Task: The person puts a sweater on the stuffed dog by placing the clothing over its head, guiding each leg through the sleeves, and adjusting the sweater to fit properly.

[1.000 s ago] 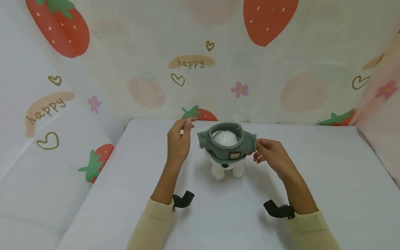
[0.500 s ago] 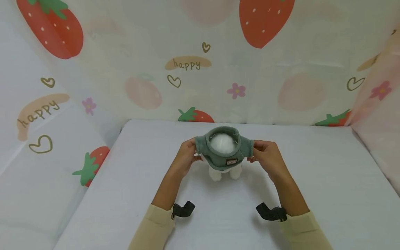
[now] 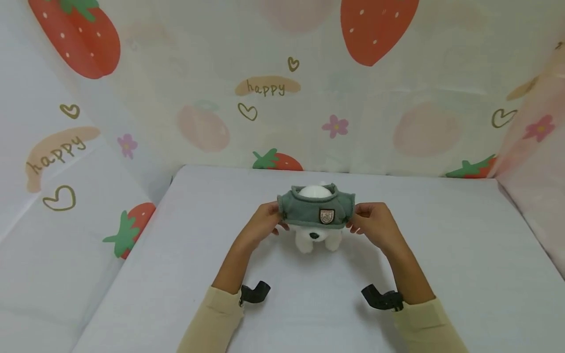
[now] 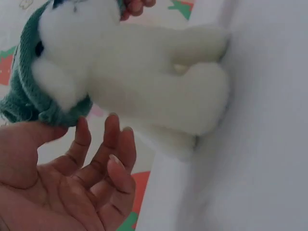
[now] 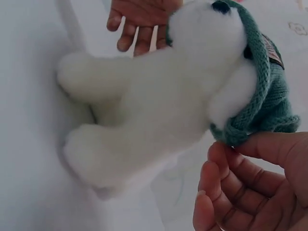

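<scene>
A white plush dog stands on the white table, facing me. A small green knitted sweater with a badge on its front sits over the dog's head, whose white top shows through the neck opening. My left hand pinches the sweater at its left sleeve between thumb and forefinger. On the other side my right hand pinches the right sleeve the same way. In the left wrist view the dog's muzzle and an eye show below the sweater's hem, and its legs rest on the table.
The white table spreads around the dog. Behind it hangs a backdrop printed with strawberries, hearts and flowers, and similar cloth walls stand at both sides. Each wrist wears a black camera mount.
My left hand has come in from beside the sweater and taken hold of its left sleeve. The sweater's front has tipped to face me, and the dog's nose shows again beneath the hem.
</scene>
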`<state>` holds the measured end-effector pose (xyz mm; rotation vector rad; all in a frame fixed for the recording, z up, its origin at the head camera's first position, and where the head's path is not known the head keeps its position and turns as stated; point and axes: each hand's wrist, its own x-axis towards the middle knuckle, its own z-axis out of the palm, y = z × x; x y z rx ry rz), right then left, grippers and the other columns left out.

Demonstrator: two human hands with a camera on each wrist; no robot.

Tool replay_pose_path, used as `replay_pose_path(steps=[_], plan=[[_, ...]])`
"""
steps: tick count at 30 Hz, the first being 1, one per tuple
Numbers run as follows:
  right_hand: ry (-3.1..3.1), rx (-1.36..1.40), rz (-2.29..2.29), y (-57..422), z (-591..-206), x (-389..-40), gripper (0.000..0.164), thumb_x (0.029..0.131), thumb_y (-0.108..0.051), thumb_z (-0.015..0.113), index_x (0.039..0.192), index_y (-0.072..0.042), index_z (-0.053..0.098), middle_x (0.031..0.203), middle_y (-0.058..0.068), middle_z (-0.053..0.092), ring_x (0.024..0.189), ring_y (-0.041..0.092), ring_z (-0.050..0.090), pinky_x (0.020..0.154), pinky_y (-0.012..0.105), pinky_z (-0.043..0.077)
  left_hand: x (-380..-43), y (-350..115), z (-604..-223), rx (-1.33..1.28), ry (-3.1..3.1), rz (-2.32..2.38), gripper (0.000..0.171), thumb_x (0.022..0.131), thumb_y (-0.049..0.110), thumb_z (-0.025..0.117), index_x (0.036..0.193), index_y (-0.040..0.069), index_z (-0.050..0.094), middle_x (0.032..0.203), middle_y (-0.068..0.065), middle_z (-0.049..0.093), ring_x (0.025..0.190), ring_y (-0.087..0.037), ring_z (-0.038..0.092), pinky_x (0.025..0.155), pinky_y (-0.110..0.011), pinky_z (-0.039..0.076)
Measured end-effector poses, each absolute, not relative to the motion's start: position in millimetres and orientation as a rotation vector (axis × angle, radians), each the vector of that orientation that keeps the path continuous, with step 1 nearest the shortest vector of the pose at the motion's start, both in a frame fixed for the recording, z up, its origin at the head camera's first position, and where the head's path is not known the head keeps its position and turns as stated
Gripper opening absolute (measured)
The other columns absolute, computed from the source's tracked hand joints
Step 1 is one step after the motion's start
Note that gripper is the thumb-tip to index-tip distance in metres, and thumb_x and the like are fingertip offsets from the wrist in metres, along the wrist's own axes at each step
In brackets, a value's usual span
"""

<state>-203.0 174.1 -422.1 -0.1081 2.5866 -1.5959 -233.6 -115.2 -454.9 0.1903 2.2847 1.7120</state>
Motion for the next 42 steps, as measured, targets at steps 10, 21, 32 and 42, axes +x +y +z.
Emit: replay_pose_path(steps=[10, 21, 32, 42], plan=[[2.969, -0.364, -1.474, 186, -406, -167, 0.017, 0.1, -0.018, 0.065, 0.09, -0.009, 0.076, 0.071, -0.004, 0.068, 0.065, 0.015, 0.064, 0.062, 0.03, 0.051, -208, -132, -447, 0.014, 1.826, 1.871, 0.05, 0.106, 0.045, 0.049, 0.107, -0.003, 0.065, 0.088, -0.006, 0.071, 0.072, -0.017, 0.069, 0.056, -0.026, 0.051], [3.48, -1.36, -0.943, 146, -422, -154, 0.035, 0.073, -0.001, 0.089, 0.104, -0.005, 0.073, 0.099, 0.004, 0.071, 0.062, 0.011, 0.064, 0.053, 0.025, 0.052, -189, -109, -441, 0.037, 1.702, 1.974, 0.044, 0.098, 0.048, 0.063, 0.103, 0.005, 0.07, 0.099, -0.008, 0.076, 0.084, -0.024, 0.076, 0.06, -0.028, 0.055], [3.43, -1.321, -0.724, 141, -440, -148, 0.022, 0.075, -0.003, 0.087, 0.088, -0.008, 0.07, 0.086, -0.001, 0.068, 0.062, 0.012, 0.063, 0.055, 0.027, 0.052, -178, -100, -456, 0.027, 1.325, 2.249, 0.049, 0.106, 0.013, 0.042, 0.146, -0.014, 0.038, 0.13, -0.022, 0.064, 0.125, -0.033, 0.06, 0.096, -0.04, 0.053], [3.321, -1.303, -0.724, 144, -458, -145, 0.028, 0.071, 0.0, 0.089, 0.086, -0.012, 0.069, 0.083, -0.005, 0.069, 0.064, 0.007, 0.063, 0.055, 0.023, 0.05, -167, -89, -471, -0.096, 0.808, 2.369, 0.055, 0.105, 0.007, 0.02, 0.156, -0.013, 0.009, 0.163, -0.03, 0.013, 0.151, -0.037, 0.015, 0.116, -0.037, 0.03]])
